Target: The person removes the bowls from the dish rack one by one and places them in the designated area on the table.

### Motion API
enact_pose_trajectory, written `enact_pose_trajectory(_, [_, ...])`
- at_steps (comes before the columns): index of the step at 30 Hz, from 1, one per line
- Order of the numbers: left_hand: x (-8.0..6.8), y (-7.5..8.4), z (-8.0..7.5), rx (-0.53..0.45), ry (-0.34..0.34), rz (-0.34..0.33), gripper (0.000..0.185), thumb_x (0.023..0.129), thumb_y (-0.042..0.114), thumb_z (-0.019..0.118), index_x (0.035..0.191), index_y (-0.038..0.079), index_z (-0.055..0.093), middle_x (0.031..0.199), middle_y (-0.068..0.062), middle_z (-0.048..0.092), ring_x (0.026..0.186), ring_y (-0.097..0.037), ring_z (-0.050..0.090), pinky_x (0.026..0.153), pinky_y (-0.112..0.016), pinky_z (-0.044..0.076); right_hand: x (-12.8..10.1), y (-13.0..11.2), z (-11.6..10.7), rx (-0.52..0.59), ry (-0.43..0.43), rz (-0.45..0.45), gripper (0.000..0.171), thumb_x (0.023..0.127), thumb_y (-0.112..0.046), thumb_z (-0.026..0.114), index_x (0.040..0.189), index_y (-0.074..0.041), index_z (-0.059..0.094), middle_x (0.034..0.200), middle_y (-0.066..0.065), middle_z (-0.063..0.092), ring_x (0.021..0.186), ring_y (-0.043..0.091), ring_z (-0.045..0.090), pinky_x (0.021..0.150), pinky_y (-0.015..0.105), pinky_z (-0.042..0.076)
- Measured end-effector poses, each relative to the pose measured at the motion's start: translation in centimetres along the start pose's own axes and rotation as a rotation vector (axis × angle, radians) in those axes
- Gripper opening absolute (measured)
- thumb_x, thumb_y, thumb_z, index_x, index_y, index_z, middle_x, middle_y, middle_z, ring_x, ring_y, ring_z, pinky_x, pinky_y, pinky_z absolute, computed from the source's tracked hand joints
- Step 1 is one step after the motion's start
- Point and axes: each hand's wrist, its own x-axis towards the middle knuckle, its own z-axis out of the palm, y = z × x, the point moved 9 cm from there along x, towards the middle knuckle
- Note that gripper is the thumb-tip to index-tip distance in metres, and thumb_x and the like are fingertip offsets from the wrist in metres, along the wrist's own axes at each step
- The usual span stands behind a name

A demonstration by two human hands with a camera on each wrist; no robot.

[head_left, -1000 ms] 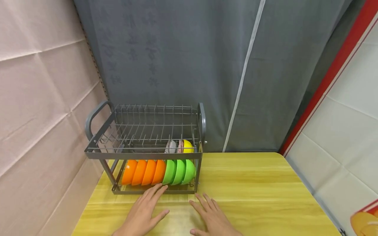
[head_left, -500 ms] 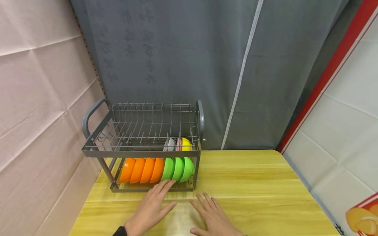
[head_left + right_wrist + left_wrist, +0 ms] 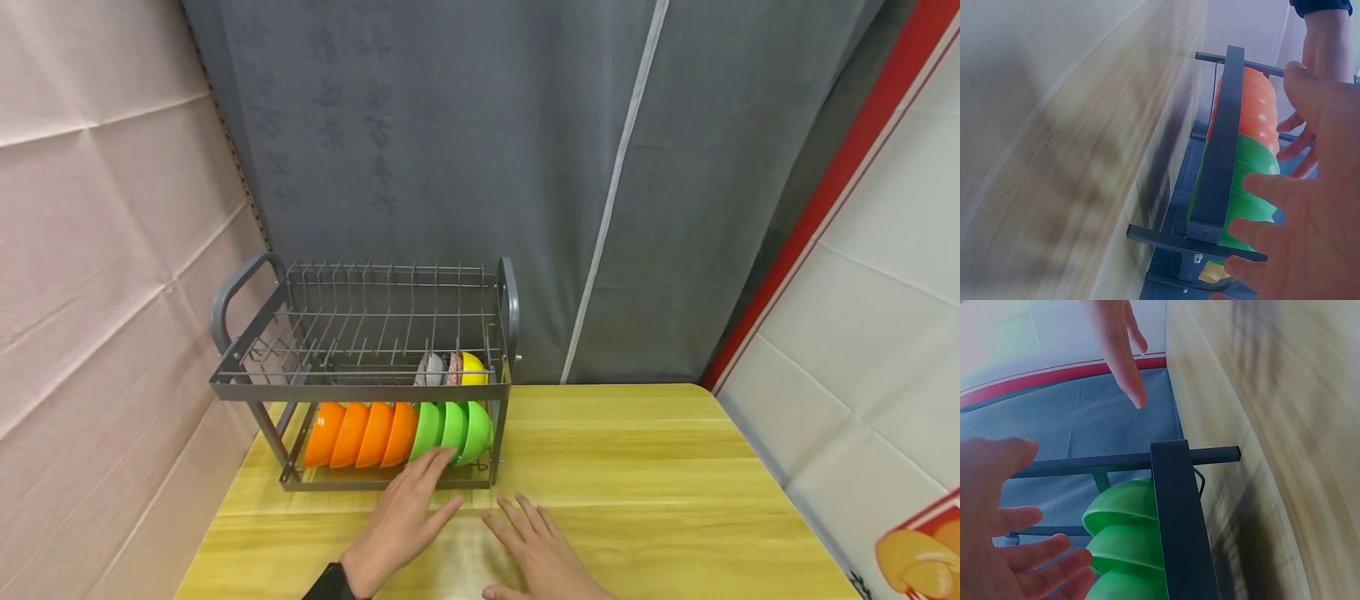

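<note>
A two-tier grey dish rack (image 3: 352, 392) stands on the wooden table. On its lower tier, orange bowls (image 3: 360, 435) and green bowls (image 3: 453, 433) stand on edge in one row. My left hand (image 3: 401, 521) hovers before the rack, fingers straight and thumb spread, its fingertips overlapping the green bowls in the head view. The left wrist view shows those fingers (image 3: 1041, 559) beside the green bowls; whether they touch is unclear. My right hand (image 3: 542, 550) is spread, palm down, in front of the rack's right corner. Neither hand holds anything.
Behind the upper tier's wires show a yellow bowl (image 3: 473, 368), a pink patterned piece and a greyish-white ribbed piece (image 3: 431, 370). A pale cloth wall (image 3: 112, 333) flanks the rack's left. Grey curtain (image 3: 420, 150) hangs behind. Table surface (image 3: 637, 483) extends right of the rack.
My left hand has moved right and slightly forward, from before the orange bowls toward the green ones. My right hand has stayed almost still, and the view has shifted a little.
</note>
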Motion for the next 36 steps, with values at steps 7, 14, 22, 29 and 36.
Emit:
enact_pose_trajectory(7, [1.1, 0.7, 0.9, -0.03, -0.015, 0.014, 0.063, 0.094, 0.04, 0.07, 0.148, 0.015, 0.05, 0.146, -0.015, 0.057, 0.13, -0.034, 0.059, 0.101, -0.058, 0.052, -0.1, 0.0, 0.4, 0.004, -0.015, 0.013, 0.083, 0.087, -0.076, 0.055, 0.151, -0.024, 0.046, 0.153, 0.01, 0.05, 0.139, 0.037, 0.05, 0.103, 0.056, 0.051])
enact_pose_trajectory(14, [1.6, 0.8, 2.2, -0.057, -0.073, -0.005, 0.064, 0.096, 0.038, 0.067, 0.15, 0.01, 0.048, 0.15, -0.018, 0.053, 0.134, -0.037, 0.055, 0.109, -0.059, 0.047, -0.2, -0.1, 0.5, 0.003, -0.004, 0.004, 0.081, 0.087, -0.075, 0.057, 0.15, -0.025, 0.047, 0.152, 0.01, 0.051, 0.138, 0.037, 0.051, 0.102, 0.056, 0.052])
enact_pose_trajectory(22, [2.0, 0.4, 3.2, -0.11, -0.094, -0.056, 0.066, 0.098, 0.039, 0.064, 0.15, 0.002, 0.045, 0.152, -0.023, 0.05, 0.136, -0.04, 0.053, 0.11, -0.057, 0.046, -0.3, 0.1, 0.9, 0.011, -0.016, 0.004, 0.08, 0.088, -0.075, 0.055, 0.149, -0.023, 0.048, 0.153, 0.011, 0.051, 0.138, 0.038, 0.051, 0.101, 0.056, 0.052])
enact_pose_trajectory(29, [2.3, -1.1, 4.5, -0.266, -0.148, -0.185, 0.071, 0.098, 0.038, 0.064, 0.154, 0.002, 0.038, 0.137, -0.025, 0.062, 0.115, -0.038, 0.067, 0.097, -0.057, 0.055, -0.4, 0.1, 1.3, 0.055, -0.058, 0.017, 0.08, 0.089, -0.074, 0.054, 0.149, -0.022, 0.048, 0.153, 0.012, 0.05, 0.139, 0.039, 0.05, 0.102, 0.058, 0.051])
enact_pose_trajectory(36, [3.4, -1.9, 5.1, -0.342, -0.13, -0.228, 0.065, 0.099, 0.035, 0.063, 0.151, 0.002, 0.043, 0.114, -0.022, 0.074, 0.093, -0.026, 0.073, 0.082, -0.046, 0.06, -0.4, 0.2, 1.3, 0.051, -0.063, 0.011, 0.08, 0.089, -0.075, 0.054, 0.149, -0.022, 0.048, 0.153, 0.011, 0.051, 0.139, 0.039, 0.049, 0.101, 0.057, 0.051])
